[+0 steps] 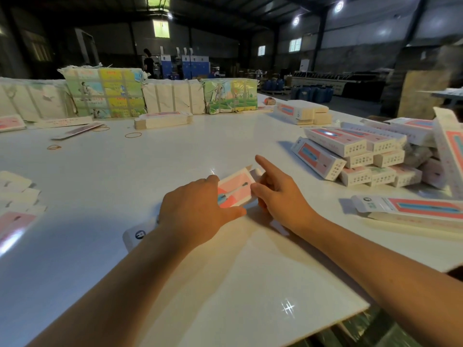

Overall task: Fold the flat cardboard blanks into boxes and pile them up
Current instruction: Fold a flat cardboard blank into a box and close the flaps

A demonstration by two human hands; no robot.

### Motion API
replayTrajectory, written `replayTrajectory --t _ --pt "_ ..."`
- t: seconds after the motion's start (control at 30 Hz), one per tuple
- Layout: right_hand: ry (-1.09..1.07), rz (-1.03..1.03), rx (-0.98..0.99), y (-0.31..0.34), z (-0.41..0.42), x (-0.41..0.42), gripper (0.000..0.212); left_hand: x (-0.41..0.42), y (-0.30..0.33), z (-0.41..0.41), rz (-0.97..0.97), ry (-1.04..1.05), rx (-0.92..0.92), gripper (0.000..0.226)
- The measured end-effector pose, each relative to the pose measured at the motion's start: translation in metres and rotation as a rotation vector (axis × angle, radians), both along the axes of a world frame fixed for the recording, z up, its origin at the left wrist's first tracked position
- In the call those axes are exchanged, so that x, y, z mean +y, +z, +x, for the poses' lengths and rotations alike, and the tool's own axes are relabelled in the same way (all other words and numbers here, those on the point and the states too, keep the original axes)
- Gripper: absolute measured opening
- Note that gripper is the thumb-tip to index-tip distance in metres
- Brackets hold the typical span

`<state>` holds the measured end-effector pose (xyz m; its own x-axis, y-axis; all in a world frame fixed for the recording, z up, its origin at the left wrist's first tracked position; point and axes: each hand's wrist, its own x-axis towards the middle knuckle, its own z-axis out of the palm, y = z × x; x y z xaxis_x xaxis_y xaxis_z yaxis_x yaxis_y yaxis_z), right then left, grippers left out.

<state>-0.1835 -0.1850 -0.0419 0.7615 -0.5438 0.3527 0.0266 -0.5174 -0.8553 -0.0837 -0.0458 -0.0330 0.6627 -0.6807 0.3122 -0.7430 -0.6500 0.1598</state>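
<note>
A long white and pink cardboard box (pixel 236 190) with a toothbrush picture lies on the white table (pixel 150 166) in front of me. My left hand (pixel 198 209) lies over its near half, thumb along the near edge, fingers curled over the far edge. My right hand (pixel 278 194) holds the far end, thumb on the top face, index finger pointing up and away. The box's near end (pixel 136 234) sticks out below my left wrist. A heap of folded boxes (pixel 363 154) is stacked at the right.
Flat blanks lie at the right (pixel 411 209), the left edge (pixel 15 196) and mid-table (pixel 162 120). Wrapped bundles (pixel 105 93) line the far side. Rubber bands (pixel 133 135) are scattered. The table's near edge (pixel 325 329) runs bottom right.
</note>
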Motion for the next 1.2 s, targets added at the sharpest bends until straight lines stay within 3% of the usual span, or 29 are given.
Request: replayTrajectory --t 0.1,0.2,0.3,0.43,0.53,0.6,0.63,0.7,0.77,0.8,0.87,0.97,1.03,1.1,1.13,1.2 --pt "0.003 -0.040 0.038 -0.001 0.000 0.000 0.047 0.001 0.000 -0.001 0.022 -0.002 -0.018 0.064" --pt "-0.006 -0.074 -0.006 0.000 0.000 0.001 0.025 0.001 0.000 -0.001 0.014 -0.002 -0.016 0.063" --pt "0.010 -0.078 -0.028 -0.001 0.000 0.001 0.020 0.000 0.001 -0.001 0.014 -0.003 -0.011 0.063" --pt "0.040 -0.046 -0.047 0.001 0.000 0.001 0.021 0.000 0.002 -0.004 -0.024 0.003 -0.004 0.058" --pt "-0.096 -0.163 -0.108 0.004 -0.002 -0.002 0.021 0.000 0.004 -0.005 -0.087 0.011 0.014 0.054" --pt "-0.233 -0.167 -0.105 0.005 -0.001 -0.005 0.050 0.000 0.005 -0.005 -0.144 0.005 0.034 0.052" --pt "-0.236 -0.045 -0.088 0.006 0.000 -0.007 0.066 0.000 0.006 -0.006 -0.160 0.002 0.047 0.053" --pt "-0.029 0.511 -0.089 0.010 0.001 -0.008 0.075 0.000 0.006 -0.008 -0.176 -0.013 0.073 0.060" --pt "0.282 1.061 -0.104 0.015 -0.001 -0.006 0.050 -0.002 0.008 -0.011 -0.167 -0.038 0.088 0.073" --pt "0.347 1.125 -0.110 0.016 -0.002 -0.005 0.036 -0.002 0.009 -0.012 -0.155 -0.050 0.094 0.082" --pt "0.298 0.947 -0.123 0.015 0.000 0.000 0.014 -0.004 0.010 -0.013 -0.145 -0.056 0.109 0.086" --pt "0.014 0.012 -0.068 0.006 -0.001 0.004 0.030 -0.005 0.007 -0.014 -0.148 -0.042 0.070 0.069" --pt "-0.039 -0.361 -0.006 0.001 -0.004 0.003 0.030 -0.004 0.006 -0.014 -0.111 -0.044 0.052 0.069" --pt "-0.006 -0.403 0.028 -0.001 -0.006 -0.001 0.029 -0.002 0.005 -0.013 -0.109 -0.053 0.054 0.065" --pt "0.030 -0.315 0.017 0.000 -0.005 0.000 0.030 0.000 0.006 -0.013 -0.117 -0.051 0.055 0.062" --pt "0.121 0.094 -0.055 0.004 -0.001 0.004 0.039 0.002 0.009 -0.013 -0.136 -0.045 0.067 0.062"
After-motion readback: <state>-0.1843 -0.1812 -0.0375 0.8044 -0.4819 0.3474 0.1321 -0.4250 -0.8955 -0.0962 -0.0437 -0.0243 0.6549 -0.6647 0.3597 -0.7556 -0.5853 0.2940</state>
